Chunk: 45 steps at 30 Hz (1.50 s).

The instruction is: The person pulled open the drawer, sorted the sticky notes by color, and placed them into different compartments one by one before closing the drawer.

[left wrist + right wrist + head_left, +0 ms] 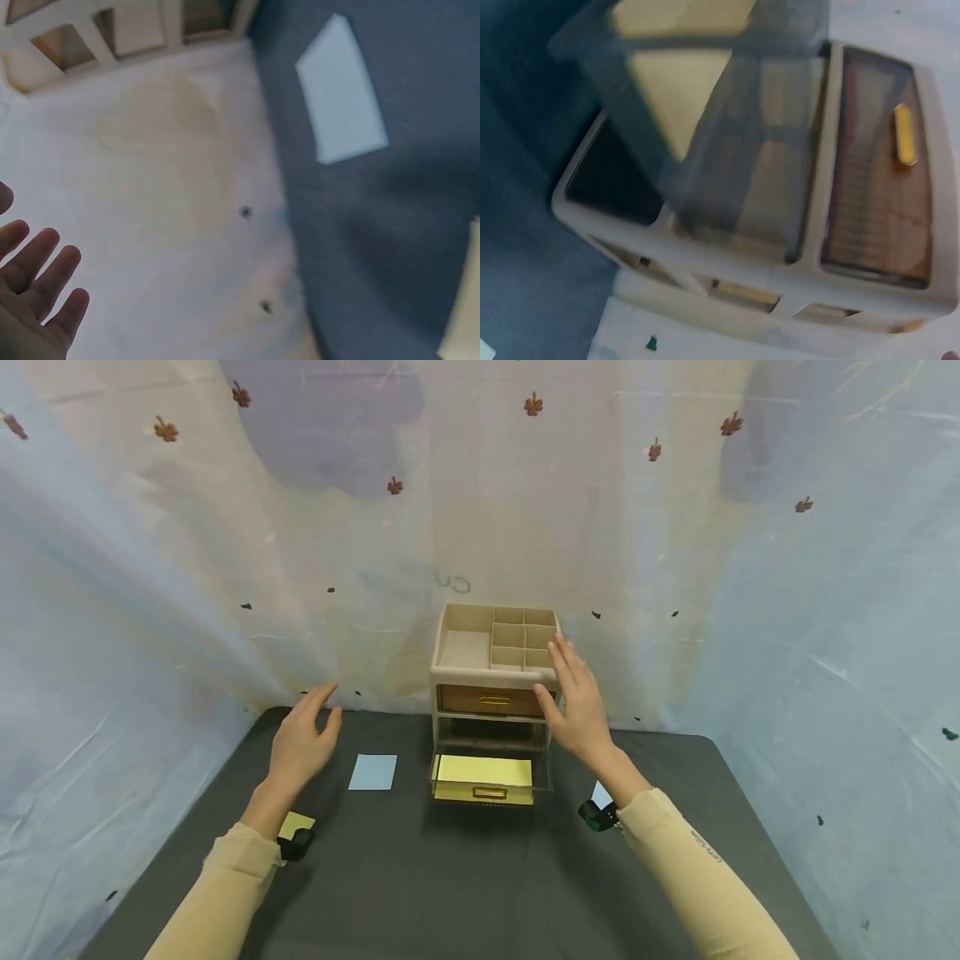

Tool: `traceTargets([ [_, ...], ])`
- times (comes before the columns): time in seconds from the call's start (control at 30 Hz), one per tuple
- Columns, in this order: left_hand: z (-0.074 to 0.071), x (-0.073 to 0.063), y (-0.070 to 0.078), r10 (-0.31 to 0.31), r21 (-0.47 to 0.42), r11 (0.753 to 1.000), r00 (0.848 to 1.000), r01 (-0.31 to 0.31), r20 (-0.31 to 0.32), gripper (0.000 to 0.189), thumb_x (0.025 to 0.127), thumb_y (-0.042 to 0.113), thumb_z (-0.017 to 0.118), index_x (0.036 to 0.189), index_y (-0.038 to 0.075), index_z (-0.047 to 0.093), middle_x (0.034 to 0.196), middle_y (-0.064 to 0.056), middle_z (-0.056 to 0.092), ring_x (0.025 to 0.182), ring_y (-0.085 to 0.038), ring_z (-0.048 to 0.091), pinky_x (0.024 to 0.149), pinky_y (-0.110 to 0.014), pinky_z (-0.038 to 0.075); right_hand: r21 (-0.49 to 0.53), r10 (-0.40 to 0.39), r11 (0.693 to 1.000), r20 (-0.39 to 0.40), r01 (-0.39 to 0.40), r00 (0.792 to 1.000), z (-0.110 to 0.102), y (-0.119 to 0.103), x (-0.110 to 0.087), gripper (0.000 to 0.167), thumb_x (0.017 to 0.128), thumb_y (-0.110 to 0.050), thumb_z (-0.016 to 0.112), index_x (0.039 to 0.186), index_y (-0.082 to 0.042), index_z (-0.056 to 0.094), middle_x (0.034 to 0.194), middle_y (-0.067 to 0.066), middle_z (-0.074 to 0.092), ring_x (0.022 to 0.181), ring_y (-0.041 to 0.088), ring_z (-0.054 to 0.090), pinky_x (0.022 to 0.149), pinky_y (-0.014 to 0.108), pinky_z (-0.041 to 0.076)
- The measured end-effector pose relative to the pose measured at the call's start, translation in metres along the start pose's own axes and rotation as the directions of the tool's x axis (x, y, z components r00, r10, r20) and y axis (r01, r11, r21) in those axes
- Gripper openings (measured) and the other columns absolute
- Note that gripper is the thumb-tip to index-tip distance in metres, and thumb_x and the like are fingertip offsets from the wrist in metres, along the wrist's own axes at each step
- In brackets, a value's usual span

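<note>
A cream desktop organizer (480, 677) stands at the back of the table, with a divided tray on top. Its upper brownish drawer (465, 697) with a gold handle is closed. Below that, a clear drawer (542, 777) is pulled out, holding yellow paper (483, 770). My right hand (581, 706), fingers extended, overlaps the organizer's right front edge in the head view and holds nothing. To the left, my left hand (300, 739) is raised over the table, empty, fingers loosely spread; the left wrist view shows its fingers (49, 277) apart.
A light blue paper square (372, 772) lies left of the organizer. My left wrist partly covers a yellow paper (297, 825), and my right wrist partly covers another blue paper (601, 794). A patterned curtain (480, 510) hangs behind the dark table (450, 893).
</note>
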State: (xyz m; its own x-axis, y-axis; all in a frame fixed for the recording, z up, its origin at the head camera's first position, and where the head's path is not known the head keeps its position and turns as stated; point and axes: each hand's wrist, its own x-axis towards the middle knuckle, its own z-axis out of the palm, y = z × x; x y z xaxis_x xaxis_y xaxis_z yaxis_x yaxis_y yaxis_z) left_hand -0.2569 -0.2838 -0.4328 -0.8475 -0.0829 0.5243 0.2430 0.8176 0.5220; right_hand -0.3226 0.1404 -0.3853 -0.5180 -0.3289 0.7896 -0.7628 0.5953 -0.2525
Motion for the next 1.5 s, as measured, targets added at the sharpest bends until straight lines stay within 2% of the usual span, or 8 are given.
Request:
traceTargets([
  [0.17,-0.003,-0.023,-0.026,-0.068,0.044,0.997,0.997,0.066,0.044,0.049,0.111,0.028,0.05,0.156,0.01,0.048,0.153,-0.024,0.049,0.132,-0.052,0.051,0.09,-0.071,0.048,-0.117,0.107,0.989,0.141,-0.091,0.984,0.003,0.012,0.001,0.07,0.106,-0.025,0.057,0.164,-0.001,0.026,0.172,0.015,0.02,0.157,0.04,0.019,0.125,0.063,0.018],
  [0.37,-0.011,-0.046,-0.052,-0.102,0.096,0.991,0.99,0.093,0.098,0.049,0.111,0.031,0.049,0.155,0.009,0.049,0.145,-0.024,0.054,0.118,-0.048,0.059,0.072,-0.06,0.053,-0.222,0.159,0.969,0.23,-0.107,0.96,0.006,0.024,0.002,0.075,0.109,-0.04,0.048,0.166,-0.003,0.016,0.175,0.01,0.011,0.16,0.033,0.011,0.128,0.057,0.013],
  [0.53,-0.02,-0.06,-0.071,-0.106,0.133,0.988,0.978,0.082,0.182,0.051,0.111,0.032,0.048,0.155,0.005,0.047,0.144,-0.025,0.054,0.119,-0.049,0.058,0.076,-0.062,0.053,-0.234,0.15,0.968,0.245,-0.091,0.958,0.006,0.028,0.003,0.076,0.11,-0.044,0.044,0.166,-0.002,0.015,0.174,0.012,0.012,0.16,0.031,0.011,0.126,0.059,0.016],
  [0.73,-0.031,-0.075,-0.089,-0.061,0.183,0.983,0.966,0.014,0.253,0.048,0.109,0.026,0.055,0.149,-0.001,0.052,0.143,-0.03,0.053,0.12,-0.051,0.058,0.084,-0.067,0.052,-0.241,0.167,0.966,0.284,-0.099,0.944,0.004,0.028,0.005,0.075,0.11,-0.038,0.047,0.166,-0.002,0.014,0.175,0.01,0.009,0.161,0.031,0.01,0.129,0.054,0.012],
  [0.93,-0.037,-0.087,-0.108,-0.044,0.238,0.97,0.931,-0.047,0.362,0.045,0.103,0.021,0.067,0.142,-0.001,0.059,0.134,-0.029,0.059,0.116,-0.051,0.06,0.088,-0.067,0.051,-0.252,0.18,0.963,0.328,-0.098,0.927,0.0,0.028,0.005,0.076,0.111,-0.038,0.048,0.167,-0.002,0.011,0.175,0.009,0.005,0.161,0.03,0.007,0.13,0.051,0.009],
  [1.17,-0.036,-0.094,-0.13,-0.035,0.229,0.97,0.888,-0.08,0.458,0.045,0.096,0.021,0.077,0.135,0.002,0.066,0.126,-0.02,0.065,0.101,-0.035,0.068,0.075,-0.054,0.058,-0.259,0.191,0.961,0.358,-0.1,0.914,-0.004,0.027,0.005,0.076,0.111,-0.038,0.047,0.167,-0.002,0.01,0.175,0.01,0.004,0.161,0.03,0.004,0.129,0.052,0.009],
  [1.27,-0.036,-0.095,-0.135,-0.047,0.237,0.968,0.863,-0.086,0.503,0.044,0.095,0.024,0.077,0.133,0.003,0.068,0.125,-0.02,0.063,0.104,-0.039,0.066,0.075,-0.056,0.058,-0.257,0.195,0.961,0.364,-0.104,0.911,-0.004,0.026,0.006,0.076,0.111,-0.037,0.048,0.167,-0.002,0.01,0.175,0.01,0.004,0.161,0.031,0.005,0.129,0.052,0.009],
  [1.5,-0.036,-0.094,-0.137,-0.063,0.244,0.965,0.824,-0.093,0.564,0.049,0.091,0.034,0.082,0.127,0.002,0.071,0.123,-0.02,0.06,0.114,-0.048,0.06,0.083,-0.063,0.055,-0.265,0.187,0.96,0.368,-0.09,0.911,-0.004,0.026,0.008,0.075,0.111,-0.035,0.049,0.166,0.0,0.012,0.175,0.011,0.006,0.16,0.034,0.009,0.128,0.054,0.014],
])
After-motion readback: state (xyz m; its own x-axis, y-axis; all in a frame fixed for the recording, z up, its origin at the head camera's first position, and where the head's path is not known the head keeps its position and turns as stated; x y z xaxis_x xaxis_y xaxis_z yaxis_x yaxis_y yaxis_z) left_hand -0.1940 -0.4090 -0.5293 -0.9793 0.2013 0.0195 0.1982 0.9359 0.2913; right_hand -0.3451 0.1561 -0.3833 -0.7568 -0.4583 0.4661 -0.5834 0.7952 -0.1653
